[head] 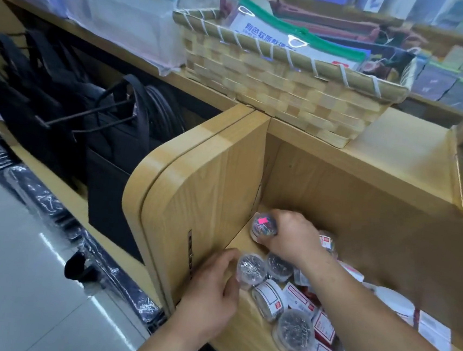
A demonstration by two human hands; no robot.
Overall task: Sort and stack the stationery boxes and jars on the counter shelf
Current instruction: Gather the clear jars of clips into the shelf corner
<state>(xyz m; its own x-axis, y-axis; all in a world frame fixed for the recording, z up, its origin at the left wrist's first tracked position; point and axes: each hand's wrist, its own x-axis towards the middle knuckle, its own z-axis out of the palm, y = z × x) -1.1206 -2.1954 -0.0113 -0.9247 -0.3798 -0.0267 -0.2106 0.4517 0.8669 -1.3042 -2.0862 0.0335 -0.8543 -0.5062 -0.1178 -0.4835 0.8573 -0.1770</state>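
At lower centre, the right hand [289, 237] has its grip clamped on a clear round plastic jar of coloured clips [264, 226] in the wooden shelf [246, 335] corner, the left hand [214, 284] likewise on a clear jar of silver pins [252, 269], best stacked flat and centred.

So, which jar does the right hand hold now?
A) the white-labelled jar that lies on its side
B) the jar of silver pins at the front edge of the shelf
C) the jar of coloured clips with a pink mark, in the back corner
C: the right hand grips the jar of coloured clips beside the side wall, while the left hand holds the jar of silver pins.
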